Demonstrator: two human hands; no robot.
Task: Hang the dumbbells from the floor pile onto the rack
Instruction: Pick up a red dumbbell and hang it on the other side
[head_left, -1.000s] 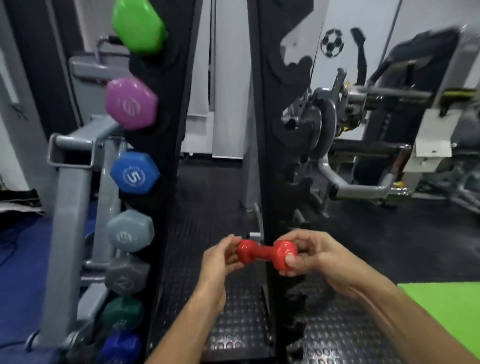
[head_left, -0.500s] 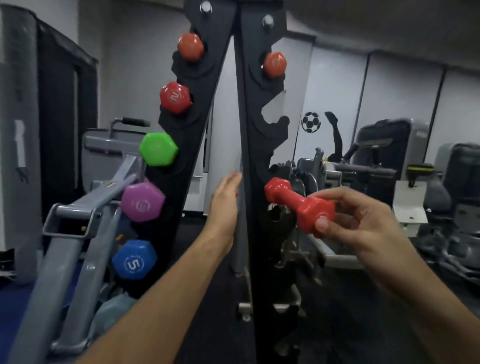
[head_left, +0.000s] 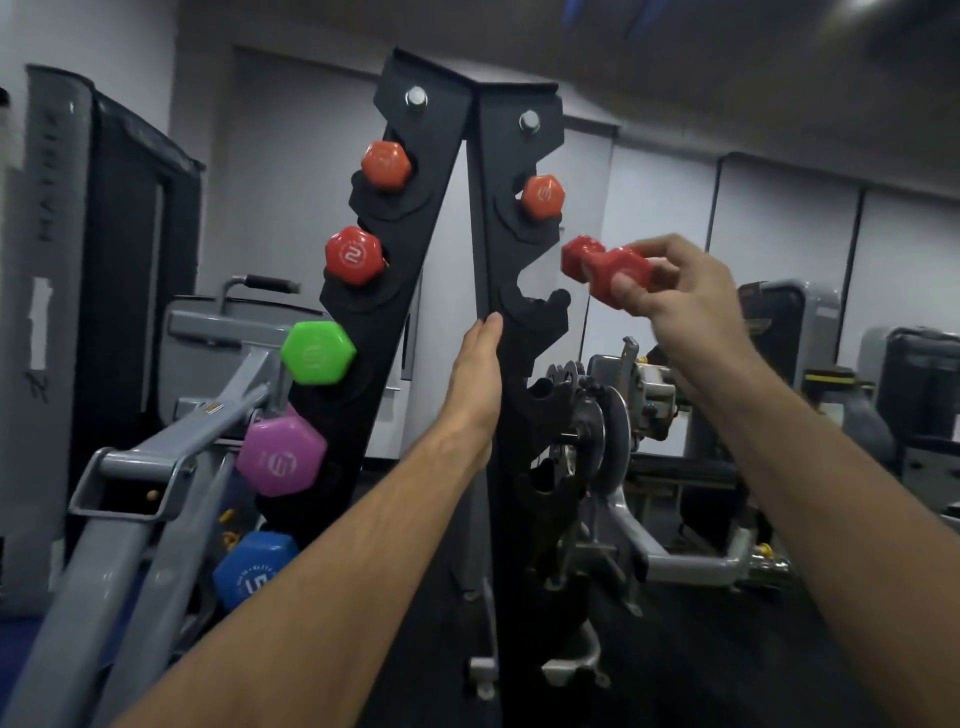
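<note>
A red dumbbell (head_left: 605, 270) is pinched in the right grip (head_left: 675, 291); the rack (head_left: 488, 249) is steadied by the flat left grip (head_left: 475, 374). Lowering into the empty hook (head_left: 535, 304) is judged next.

Dim, cool indoor light — soft motion blur throughout, wide-angle bending at edges, dark corners.

The red dumbbell (head_left: 355, 255) hung on the rack's left upright shows a white "2" inside a ring on its end face. The blue dumbbell (head_left: 254, 569) low on the same upright bears a white "5" in a ring of small lettering too blurred to read. Marks on the other dumbbell ends cannot be made out.
</note>
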